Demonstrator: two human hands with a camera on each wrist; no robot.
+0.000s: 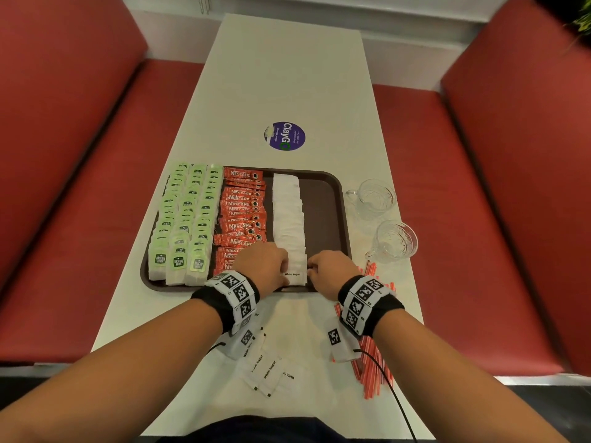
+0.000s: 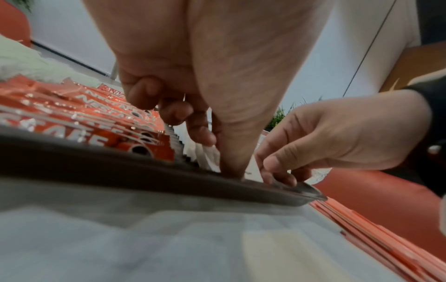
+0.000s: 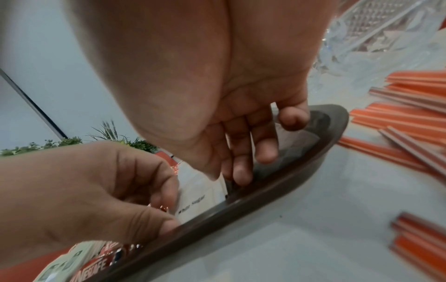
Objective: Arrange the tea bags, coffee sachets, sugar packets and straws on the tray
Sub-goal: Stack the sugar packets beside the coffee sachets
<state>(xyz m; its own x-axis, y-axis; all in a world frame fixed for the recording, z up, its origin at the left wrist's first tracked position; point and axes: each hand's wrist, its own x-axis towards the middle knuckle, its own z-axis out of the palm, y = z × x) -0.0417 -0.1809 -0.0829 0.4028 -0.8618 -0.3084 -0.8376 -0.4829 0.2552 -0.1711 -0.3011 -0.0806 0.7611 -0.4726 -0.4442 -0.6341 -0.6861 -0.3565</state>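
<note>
Carefully, I pinch the nearest sugar packet (image 1: 293,276) between my left hand (image 1: 263,263) and right hand (image 1: 329,269), squaring it flush against the tray (image 1: 326,203) rim.

Both your forearms extend forward, roughly parallel, each wrist wrapped in a black band with coded markers. Your left hand (image 1: 267,262) and right hand (image 1: 329,268) sit near each other, knuckles up. Fingers (image 2: 200,131) of both hands curl downward, thumbs pointing inward.
</note>
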